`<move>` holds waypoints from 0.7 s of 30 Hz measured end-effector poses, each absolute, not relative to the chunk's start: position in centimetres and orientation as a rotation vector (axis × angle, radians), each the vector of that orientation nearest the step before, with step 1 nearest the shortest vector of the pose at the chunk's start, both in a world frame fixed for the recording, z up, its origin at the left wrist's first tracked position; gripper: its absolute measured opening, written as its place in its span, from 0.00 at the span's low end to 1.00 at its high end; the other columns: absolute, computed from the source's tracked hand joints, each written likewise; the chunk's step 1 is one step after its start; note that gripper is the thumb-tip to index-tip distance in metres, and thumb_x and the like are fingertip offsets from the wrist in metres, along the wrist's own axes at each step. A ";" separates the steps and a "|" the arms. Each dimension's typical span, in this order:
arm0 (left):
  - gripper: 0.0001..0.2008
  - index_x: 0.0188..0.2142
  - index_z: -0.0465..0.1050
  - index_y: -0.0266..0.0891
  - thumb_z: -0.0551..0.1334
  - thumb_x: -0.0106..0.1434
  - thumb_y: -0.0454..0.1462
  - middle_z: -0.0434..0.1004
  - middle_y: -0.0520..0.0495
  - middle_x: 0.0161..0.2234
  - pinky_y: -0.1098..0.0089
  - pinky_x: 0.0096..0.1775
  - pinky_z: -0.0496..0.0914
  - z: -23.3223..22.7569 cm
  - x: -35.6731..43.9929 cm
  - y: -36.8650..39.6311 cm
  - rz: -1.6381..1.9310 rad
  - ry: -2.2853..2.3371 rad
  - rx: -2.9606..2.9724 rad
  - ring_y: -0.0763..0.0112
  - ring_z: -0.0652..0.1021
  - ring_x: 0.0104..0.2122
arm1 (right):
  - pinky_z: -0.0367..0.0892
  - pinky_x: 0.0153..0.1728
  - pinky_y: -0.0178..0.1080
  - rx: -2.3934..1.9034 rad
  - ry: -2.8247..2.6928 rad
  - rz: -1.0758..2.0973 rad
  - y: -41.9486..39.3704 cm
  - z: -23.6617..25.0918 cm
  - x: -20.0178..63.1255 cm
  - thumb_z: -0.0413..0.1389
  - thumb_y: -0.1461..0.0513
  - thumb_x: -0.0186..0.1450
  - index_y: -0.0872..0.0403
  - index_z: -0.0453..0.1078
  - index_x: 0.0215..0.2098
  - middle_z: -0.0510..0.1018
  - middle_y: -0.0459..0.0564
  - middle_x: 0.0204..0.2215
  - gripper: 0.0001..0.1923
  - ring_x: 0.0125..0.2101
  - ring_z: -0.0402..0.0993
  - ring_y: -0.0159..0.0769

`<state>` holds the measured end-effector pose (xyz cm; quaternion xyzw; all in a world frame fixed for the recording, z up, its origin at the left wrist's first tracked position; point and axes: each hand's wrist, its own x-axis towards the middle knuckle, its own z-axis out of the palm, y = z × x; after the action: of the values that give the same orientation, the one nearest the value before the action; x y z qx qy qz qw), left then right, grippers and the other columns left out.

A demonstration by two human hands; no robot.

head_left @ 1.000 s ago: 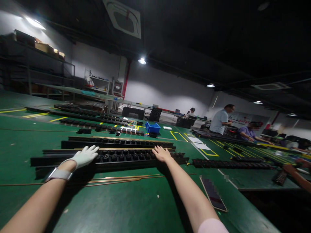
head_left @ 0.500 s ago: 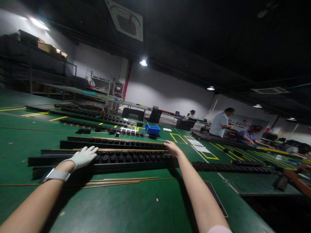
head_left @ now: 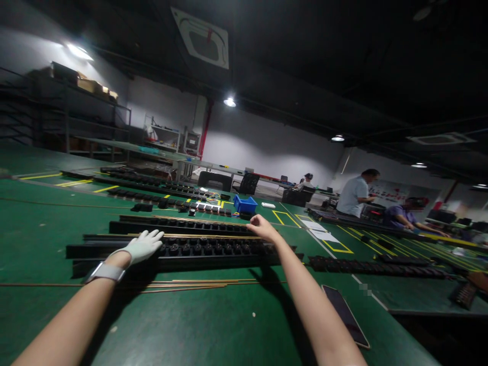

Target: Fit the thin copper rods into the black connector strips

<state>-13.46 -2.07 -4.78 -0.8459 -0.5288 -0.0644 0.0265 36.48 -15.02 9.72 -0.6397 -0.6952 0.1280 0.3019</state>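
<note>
My left hand point(head_left: 145, 247), in a pale glove with a grey band at the wrist, lies with its fingers spread on the left part of a long black rail assembly point(head_left: 213, 262). A row of round black parts point(head_left: 202, 248) fills the rail, and thin brass rods point(head_left: 206, 236) run lengthwise along it. Over the right part of the rails is my bare right hand point(head_left: 264, 229), its fingers curled into a pinch near the rod ends. What sits between those fingertips is too small to make out. Behind lies a second black rail point(head_left: 114, 226) with rods on top.
Loose brass rods point(head_left: 190, 285) lie on the green table point(head_left: 183, 330) in front of the rails. A phone point(head_left: 345, 315) is right of my right forearm. Farther back are a blue bin point(head_left: 245, 204), black strips point(head_left: 152, 198) and paper sheets point(head_left: 320, 231). Several people work beyond.
My right hand has shifted slightly left along the rails, its fingers now more curled. My left hand stays on the rail. The whole view has swung a little to the left.
</note>
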 end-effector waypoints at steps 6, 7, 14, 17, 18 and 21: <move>0.26 0.61 0.82 0.48 0.54 0.70 0.34 0.57 0.36 0.78 0.29 0.64 0.65 -3.6 -12.7 -3.6 -0.047 -1.667 -2.578 0.32 0.63 0.73 | 0.68 0.42 0.38 -1.804 -2.142 0.132 -17.9 7.0 29.6 0.61 0.53 0.69 0.46 0.80 0.41 0.86 0.44 0.39 0.08 0.40 0.81 0.40; 0.27 0.61 0.82 0.47 0.54 0.69 0.33 0.58 0.35 0.77 0.29 0.64 0.66 -3.5 -12.6 -3.8 -0.045 -1.656 -2.577 0.31 0.63 0.73 | 0.68 0.42 0.38 -1.806 -2.197 0.102 -18.5 6.5 28.4 0.61 0.54 0.69 0.45 0.80 0.40 0.87 0.44 0.39 0.07 0.40 0.82 0.40; 0.27 0.62 0.80 0.45 0.51 0.72 0.31 0.56 0.34 0.78 0.28 0.64 0.66 -2.5 -12.2 -5.0 0.013 -1.641 -2.581 0.30 0.61 0.74 | 0.72 0.45 0.39 -1.970 -2.423 -0.022 -20.0 4.0 22.7 0.61 0.58 0.67 0.45 0.86 0.42 0.89 0.51 0.43 0.11 0.46 0.86 0.47; 0.25 0.60 0.82 0.46 0.54 0.71 0.31 0.58 0.35 0.77 0.29 0.64 0.66 -2.5 -12.1 -5.1 -0.013 -1.637 -2.580 0.31 0.62 0.74 | 0.73 0.46 0.39 -2.014 -2.467 -0.069 -20.2 3.6 21.9 0.61 0.60 0.67 0.47 0.86 0.43 0.89 0.54 0.43 0.12 0.46 0.87 0.47; 0.24 0.60 0.82 0.46 0.54 0.72 0.32 0.58 0.36 0.78 0.30 0.64 0.65 -2.5 -12.1 -5.1 -0.014 -1.651 -2.581 0.31 0.61 0.74 | 0.73 0.46 0.39 -2.016 -2.476 -0.082 -20.3 3.6 21.7 0.60 0.60 0.67 0.47 0.87 0.43 0.89 0.54 0.43 0.12 0.46 0.87 0.48; 0.24 0.61 0.81 0.46 0.54 0.72 0.35 0.56 0.38 0.78 0.30 0.65 0.65 -2.4 -12.1 -5.3 -0.014 -1.694 -2.588 0.30 0.59 0.75 | 0.74 0.47 0.41 -1.987 -2.491 -0.081 -20.2 3.7 21.5 0.59 0.57 0.70 0.46 0.86 0.45 0.89 0.55 0.45 0.13 0.48 0.86 0.49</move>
<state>-12.06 -5.32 -2.43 -0.8364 -0.5476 -0.0045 0.0243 21.49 -20.22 3.69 -0.6232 -0.7813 -0.0253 -0.0231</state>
